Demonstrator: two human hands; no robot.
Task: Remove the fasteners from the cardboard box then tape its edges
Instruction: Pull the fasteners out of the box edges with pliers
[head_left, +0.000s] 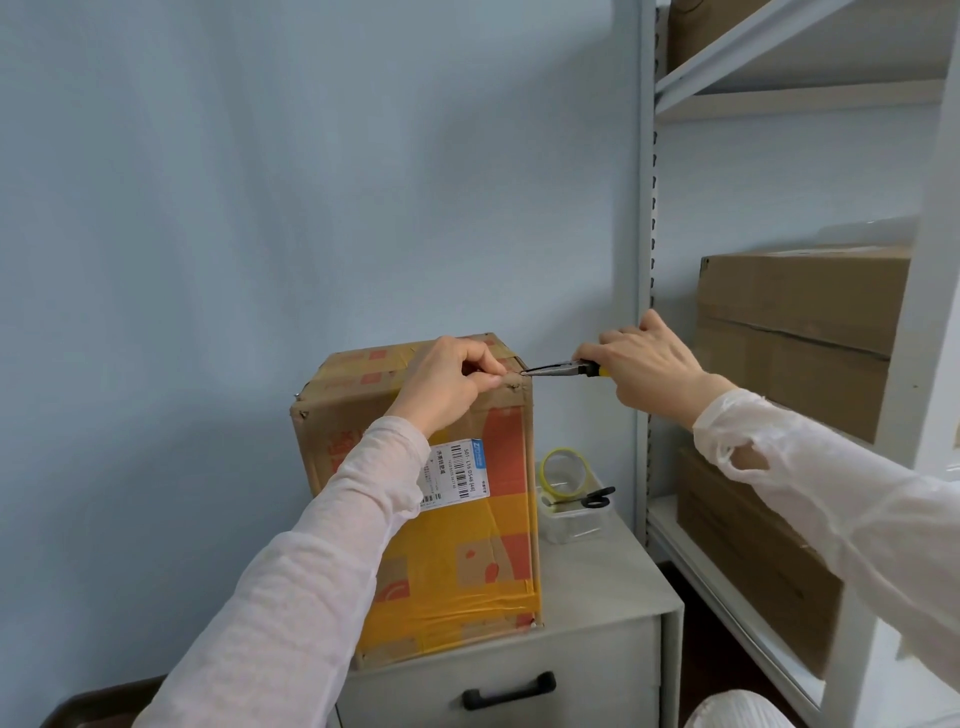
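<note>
Curled round the pliers (558, 369), my right hand (649, 366) holds their tips at the cardboard box (467, 545) corner my left hand (451, 382) pinches, on a cabinet (602, 587) by shelving (648, 208).

One wide-angle camera, worn on the person's head, faces forward and a little down, close to the box (467, 561) and slightly above its top. Behind the box the wall (260, 182) fills the view; right of the box stand shelves (779, 98).
</note>
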